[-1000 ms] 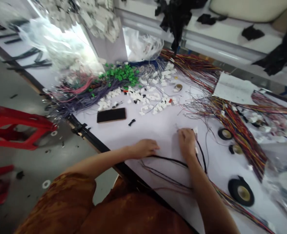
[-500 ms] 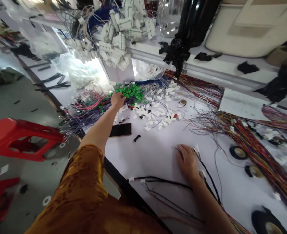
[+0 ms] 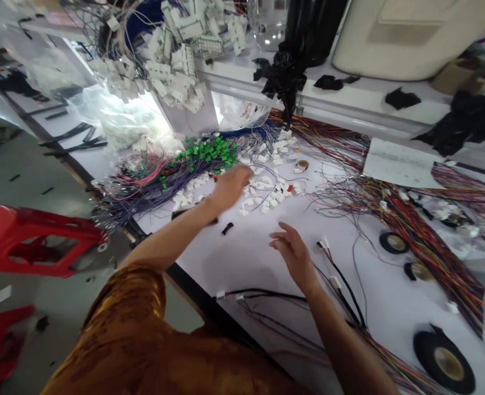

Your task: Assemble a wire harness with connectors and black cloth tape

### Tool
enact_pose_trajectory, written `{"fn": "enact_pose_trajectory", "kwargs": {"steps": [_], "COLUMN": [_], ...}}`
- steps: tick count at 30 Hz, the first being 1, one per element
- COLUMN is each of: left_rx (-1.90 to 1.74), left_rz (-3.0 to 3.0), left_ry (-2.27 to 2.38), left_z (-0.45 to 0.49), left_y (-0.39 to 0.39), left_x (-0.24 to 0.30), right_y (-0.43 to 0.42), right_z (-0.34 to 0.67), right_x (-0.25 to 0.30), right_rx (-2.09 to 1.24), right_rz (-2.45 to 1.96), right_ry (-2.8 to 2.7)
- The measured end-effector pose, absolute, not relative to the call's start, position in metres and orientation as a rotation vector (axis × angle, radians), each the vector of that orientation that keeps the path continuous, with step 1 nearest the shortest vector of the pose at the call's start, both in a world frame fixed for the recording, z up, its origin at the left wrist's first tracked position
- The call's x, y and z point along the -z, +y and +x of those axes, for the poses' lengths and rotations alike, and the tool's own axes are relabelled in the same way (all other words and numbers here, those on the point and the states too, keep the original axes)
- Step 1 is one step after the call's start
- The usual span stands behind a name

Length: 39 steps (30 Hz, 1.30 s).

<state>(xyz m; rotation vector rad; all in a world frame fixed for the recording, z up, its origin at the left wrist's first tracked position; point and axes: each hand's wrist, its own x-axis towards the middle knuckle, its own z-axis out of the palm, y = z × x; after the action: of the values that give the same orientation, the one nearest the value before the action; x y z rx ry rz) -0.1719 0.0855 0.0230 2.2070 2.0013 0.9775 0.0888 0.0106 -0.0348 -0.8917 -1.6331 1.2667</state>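
My left hand (image 3: 231, 188) is over the white connectors (image 3: 269, 198) scattered on the table, near the green connectors (image 3: 215, 151). Motion smears its fingers, so whether it holds something cannot be made out. Lower right, my right hand (image 3: 292, 253) is raised a little above the white tabletop (image 3: 242, 252), its fingers apart and nothing visible in them. Beside it on the right lies a black-sleeved wire harness (image 3: 341, 280) with white plugs. Another dark cable (image 3: 263, 293) runs under my right forearm. A phone (image 3: 179, 214) is partly covered by my left forearm.
Purple wires (image 3: 144, 206) lie at the left edge, and a thick bundle of coloured wires (image 3: 432, 252) on the right. Rolls of black tape (image 3: 421, 351) rest nearby. A shelf (image 3: 320, 104) overhangs the back. A red stool (image 3: 40, 241) stands left on the floor.
My left hand has moved right, from the green connectors to over the white ones. My right hand has lifted off the table and shifted left, its fingers spreading. The view has shifted slightly.
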Motion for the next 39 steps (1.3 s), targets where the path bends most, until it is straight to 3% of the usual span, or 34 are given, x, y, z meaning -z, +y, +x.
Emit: {"fn": "enact_pose_trajectory", "kwargs": {"steps": [3, 7, 10, 15, 18, 20, 23, 26, 28, 30, 33, 39], "left_rx": [-0.846, -1.051, -1.281, -1.077, -1.143, -1.317, -1.493, -1.42, -1.236, -1.112, -1.021, -0.975], "left_rz": [2.745, 2.798, 2.7, 2.611, 2.274, 2.047, 1.923, 1.531, 1.382, 1.331, 1.331, 1.233], "left_ry": [1.075, 0.543, 0.43, 0.453, 0.784, 1.096, 1.291, 1.336, 1.208, 1.059, 0.965, 0.951], "left_z": [-0.098, -0.055, -0.053, -0.039, -0.049, -0.073, -0.113, -0.126, -0.119, -0.107, -0.088, -0.048], "left_y": [0.01, -0.075, -0.108, -0.14, -0.161, -0.172, -0.177, -0.171, -0.164, -0.154, -0.134, -0.074], "left_x": [-0.028, -0.057, -0.071, -0.062, -0.061, -0.063, -0.056, -0.037, -0.027, -0.023, -0.022, 0.001], "right_y": [0.013, 0.016, 0.018, 0.004, -0.017, -0.032, -0.059, -0.103, -0.137, -0.164, -0.173, -0.077], "right_z": [0.053, 0.028, 0.014, -0.016, 0.008, 0.053, 0.146, 0.238, 0.284, 0.31, 0.31, 0.224], "right_x": [0.021, 0.009, 0.002, -0.052, -0.105, -0.129, -0.133, -0.114, -0.1, -0.089, -0.072, 0.002], "right_rx": [-1.417, -1.475, -1.498, -1.439, -1.06, -0.585, 0.128, 0.37, 0.048, -0.532, -1.124, -0.918], "right_rz": [-0.705, -0.655, -0.637, -0.417, -0.26, -0.303, -0.84, -1.195, -1.425, -1.418, -1.529, -1.497], "right_ry": [-1.66, -1.646, -1.5, -1.728, -1.766, -1.864, -1.985, -2.156, -2.475, -2.724, -2.543, -2.003]}}
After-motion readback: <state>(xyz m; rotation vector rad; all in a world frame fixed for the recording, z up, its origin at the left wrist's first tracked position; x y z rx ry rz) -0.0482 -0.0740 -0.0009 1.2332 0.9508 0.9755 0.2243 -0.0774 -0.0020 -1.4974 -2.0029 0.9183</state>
